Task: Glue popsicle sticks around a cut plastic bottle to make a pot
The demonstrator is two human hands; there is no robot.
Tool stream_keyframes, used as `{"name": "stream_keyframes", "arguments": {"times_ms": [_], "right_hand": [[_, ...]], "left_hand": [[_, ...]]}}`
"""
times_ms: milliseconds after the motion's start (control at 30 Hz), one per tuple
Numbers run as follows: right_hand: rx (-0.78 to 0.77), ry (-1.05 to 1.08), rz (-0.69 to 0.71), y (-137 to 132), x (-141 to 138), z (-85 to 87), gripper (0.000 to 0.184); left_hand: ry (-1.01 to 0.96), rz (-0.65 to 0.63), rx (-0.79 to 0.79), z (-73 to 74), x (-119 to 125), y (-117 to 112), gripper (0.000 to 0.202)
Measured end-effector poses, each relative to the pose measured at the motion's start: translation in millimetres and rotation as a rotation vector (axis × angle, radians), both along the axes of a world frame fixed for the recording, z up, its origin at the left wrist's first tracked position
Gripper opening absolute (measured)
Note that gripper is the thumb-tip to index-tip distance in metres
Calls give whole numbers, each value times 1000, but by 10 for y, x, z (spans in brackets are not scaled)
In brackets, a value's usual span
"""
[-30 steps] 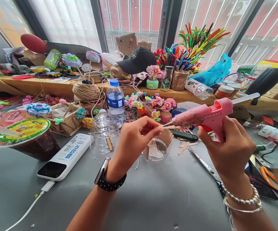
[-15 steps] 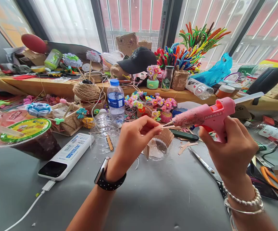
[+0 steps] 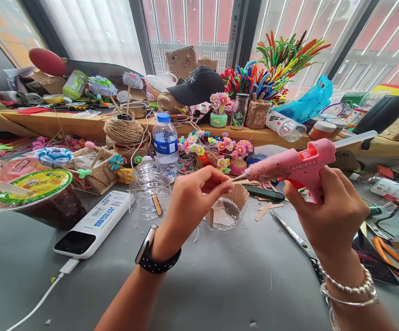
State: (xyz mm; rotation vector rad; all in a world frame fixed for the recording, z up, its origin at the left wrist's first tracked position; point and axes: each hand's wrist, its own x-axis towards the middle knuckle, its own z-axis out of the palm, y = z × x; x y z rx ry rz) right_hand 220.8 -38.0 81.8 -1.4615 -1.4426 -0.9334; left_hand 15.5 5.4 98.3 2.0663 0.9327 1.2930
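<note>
My right hand grips a pink glue gun by its handle, nozzle pointing left. My left hand pinches a small wooden stick by one end, and the gun's tip touches or nearly touches that stick. Just below them on the grey table stands a cut clear plastic cup with wooden sticks stuck round its wall. More loose wooden sticks lie to its right.
A white power bank with cable lies at left, beside a lidded drink cup and a clear bottle top. Scissors and orange pliers lie at right. A water bottle, twine spool and craft flowers crowd the back.
The glue gun's rear has tilted up slightly and its tip has shifted a little left along the stick. My left hand has stayed in place.
</note>
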Motion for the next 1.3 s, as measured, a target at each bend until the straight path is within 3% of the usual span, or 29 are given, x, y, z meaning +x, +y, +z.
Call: {"name": "stream_keyframes", "arguments": {"times_ms": [1000,1300], "right_hand": [[-47,8,-8,-26,-5,28,12],[6,-46,-3,-3,27,40,17]], "left_hand": [[14,22,24,15,-7,9,7],[24,24,42,21,-8,3,7]]}}
